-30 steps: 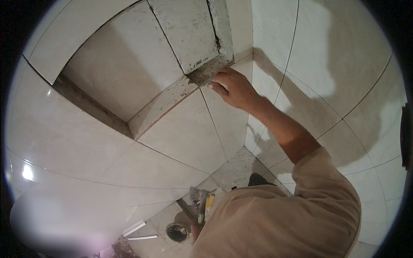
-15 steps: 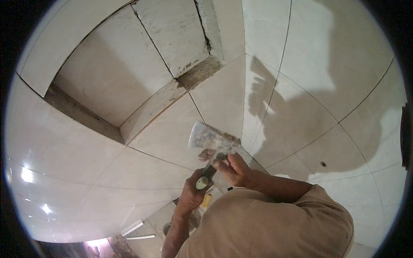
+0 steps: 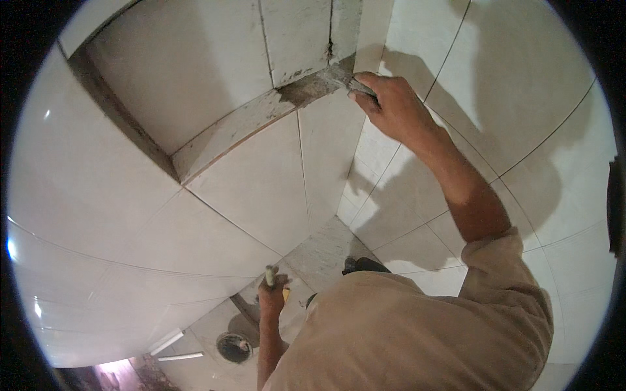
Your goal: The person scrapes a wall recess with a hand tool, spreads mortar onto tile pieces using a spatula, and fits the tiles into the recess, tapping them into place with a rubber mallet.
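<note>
Right hand [image 3: 390, 103] wrapped round scraper [image 3: 340, 76], blade at right end of rough niche ledge [image 3: 303, 92]; left hand [image 3: 272, 294], lower, curled round pale-ended handle [image 3: 270, 274], rest of tool hidden; scraper could skid on uneven surface, chipping tile [image 3: 331, 133] below, if pressed too hard

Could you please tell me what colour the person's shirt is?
The shirt is brown, seen best in the head view.

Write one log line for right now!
right hand: holds flat tool at niche ledge | left hand: holds handle | bucket: on floor
</note>
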`<action>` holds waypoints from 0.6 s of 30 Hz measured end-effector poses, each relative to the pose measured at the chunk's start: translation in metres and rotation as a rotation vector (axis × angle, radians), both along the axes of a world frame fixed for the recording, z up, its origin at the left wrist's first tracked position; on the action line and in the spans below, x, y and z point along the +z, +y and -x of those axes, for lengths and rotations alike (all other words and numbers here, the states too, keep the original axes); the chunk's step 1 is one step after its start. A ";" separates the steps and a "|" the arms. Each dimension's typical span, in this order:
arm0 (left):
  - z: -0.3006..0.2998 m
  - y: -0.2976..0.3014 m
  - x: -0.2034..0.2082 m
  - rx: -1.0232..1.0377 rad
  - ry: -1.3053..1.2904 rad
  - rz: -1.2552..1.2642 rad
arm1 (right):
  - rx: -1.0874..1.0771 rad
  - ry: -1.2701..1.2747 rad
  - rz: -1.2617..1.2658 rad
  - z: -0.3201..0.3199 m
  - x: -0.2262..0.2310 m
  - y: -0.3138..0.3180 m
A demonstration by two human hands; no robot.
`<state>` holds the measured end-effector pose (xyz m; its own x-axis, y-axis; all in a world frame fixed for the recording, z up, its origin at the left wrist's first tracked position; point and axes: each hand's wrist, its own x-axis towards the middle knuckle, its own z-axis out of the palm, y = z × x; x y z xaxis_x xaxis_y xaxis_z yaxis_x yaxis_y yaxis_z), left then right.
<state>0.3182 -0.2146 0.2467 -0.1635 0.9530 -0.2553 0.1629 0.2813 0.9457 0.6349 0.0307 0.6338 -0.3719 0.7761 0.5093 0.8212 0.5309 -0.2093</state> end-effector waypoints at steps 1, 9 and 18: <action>0.008 -0.015 -0.030 0.057 -0.001 0.037 | -0.001 -0.022 -0.002 0.004 0.001 0.009; 0.040 -0.231 -0.235 0.316 -0.043 0.591 | -0.145 -0.468 -0.018 0.060 -0.011 0.023; -0.011 -0.254 -0.217 0.584 -0.467 0.774 | -0.228 -0.522 -0.043 0.065 -0.023 0.032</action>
<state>0.3289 -0.4688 0.0294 -0.2710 0.3119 -0.9106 -0.5220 0.7473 0.4113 0.5702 0.0630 0.6105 -0.4078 0.8491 0.3357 0.9049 0.3269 0.2725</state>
